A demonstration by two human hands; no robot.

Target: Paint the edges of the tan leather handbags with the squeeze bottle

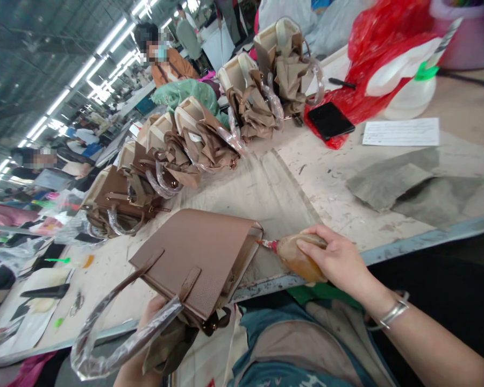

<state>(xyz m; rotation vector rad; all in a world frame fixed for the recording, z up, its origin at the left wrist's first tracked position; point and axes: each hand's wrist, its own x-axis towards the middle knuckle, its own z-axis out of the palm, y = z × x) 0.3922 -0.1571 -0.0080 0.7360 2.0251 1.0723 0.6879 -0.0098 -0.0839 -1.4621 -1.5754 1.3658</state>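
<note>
A brown handbag (201, 242) lies tilted at the table's front edge, its open side facing right. Its handle (105, 317) is wrapped in clear plastic and hangs toward the lower left. My left hand (155, 306) is under the bag near that handle; the bag hides most of its fingers, which seem to support it from below. My right hand (333, 252) is closed around a squeeze bottle (300, 257) of amber liquid. The bottle's red-and-white nozzle points left, its tip at the bag's open edge.
Several similar bags (210, 134) with plastic-wrapped handles stand in a row behind. On the right are a black phone (331, 120), a white paper slip (401, 132), a white bottle with a green collar (415, 97) and grey cloth pieces (399, 183). Scissors (77, 303) lie left.
</note>
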